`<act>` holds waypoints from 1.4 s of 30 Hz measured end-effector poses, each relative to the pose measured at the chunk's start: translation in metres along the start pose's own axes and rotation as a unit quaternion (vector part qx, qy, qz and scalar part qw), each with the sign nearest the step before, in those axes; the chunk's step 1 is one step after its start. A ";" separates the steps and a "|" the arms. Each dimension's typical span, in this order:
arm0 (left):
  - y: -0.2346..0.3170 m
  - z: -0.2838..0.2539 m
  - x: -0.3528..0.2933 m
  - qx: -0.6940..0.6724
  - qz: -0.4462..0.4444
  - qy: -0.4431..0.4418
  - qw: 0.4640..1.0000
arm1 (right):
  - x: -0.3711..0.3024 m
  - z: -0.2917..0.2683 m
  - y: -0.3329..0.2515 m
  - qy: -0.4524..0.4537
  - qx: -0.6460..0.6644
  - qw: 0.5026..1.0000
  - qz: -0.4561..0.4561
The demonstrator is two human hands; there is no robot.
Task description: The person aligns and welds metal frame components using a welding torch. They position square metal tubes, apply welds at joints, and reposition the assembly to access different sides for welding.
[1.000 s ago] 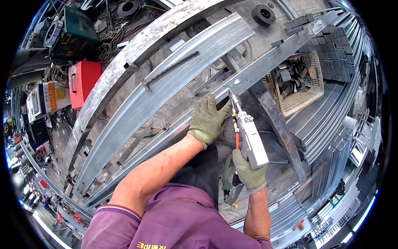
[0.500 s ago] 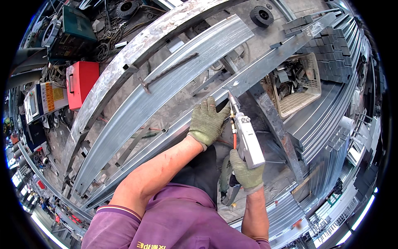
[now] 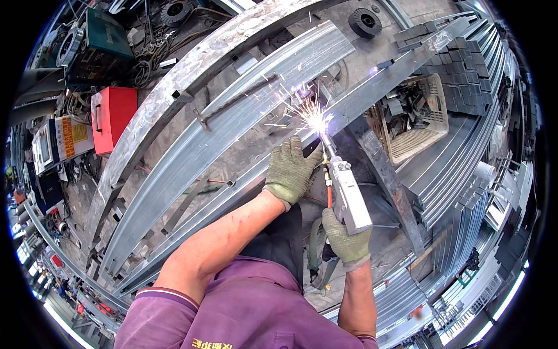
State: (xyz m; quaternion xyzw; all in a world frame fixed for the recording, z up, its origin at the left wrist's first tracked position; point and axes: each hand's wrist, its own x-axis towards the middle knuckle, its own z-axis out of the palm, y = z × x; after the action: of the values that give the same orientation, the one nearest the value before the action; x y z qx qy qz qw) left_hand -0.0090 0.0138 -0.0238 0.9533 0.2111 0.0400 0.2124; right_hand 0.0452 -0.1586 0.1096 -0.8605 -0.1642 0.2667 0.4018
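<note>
The white, box-shaped welding torch (image 3: 349, 195) was gripped from below by the gloved right hand (image 3: 347, 239), fingers closed. Its tip was steadied by the curled, gloved left hand (image 3: 289, 170), pressed on the long grey galvanised steel channel (image 3: 232, 192), where sparks (image 3: 314, 116) flew.

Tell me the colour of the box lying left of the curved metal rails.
Red, with a dark handle; the box shows clearly in the head view.
</note>
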 end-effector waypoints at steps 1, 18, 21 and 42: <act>0.000 0.000 0.000 0.003 0.002 0.005 1.000 | 0.000 0.000 0.001 0.001 -0.006 1.000 -0.008; -0.002 0.001 0.000 0.008 0.008 -0.003 1.000 | -0.003 -0.007 -0.004 -0.009 0.027 0.999 0.025; -0.003 0.003 -0.001 0.009 0.008 -0.007 1.000 | -0.003 -0.008 -0.009 -0.013 0.025 0.999 0.035; -0.004 0.001 0.000 0.001 0.015 -0.004 1.000 | -0.006 -0.015 -0.012 -0.017 0.004 1.000 0.012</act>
State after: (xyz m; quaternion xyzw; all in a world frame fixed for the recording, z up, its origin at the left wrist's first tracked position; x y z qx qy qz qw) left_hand -0.0104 0.0165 -0.0263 0.9568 0.1955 0.0388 0.2118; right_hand 0.0486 -0.1632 0.1290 -0.8564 -0.1592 0.2866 0.3989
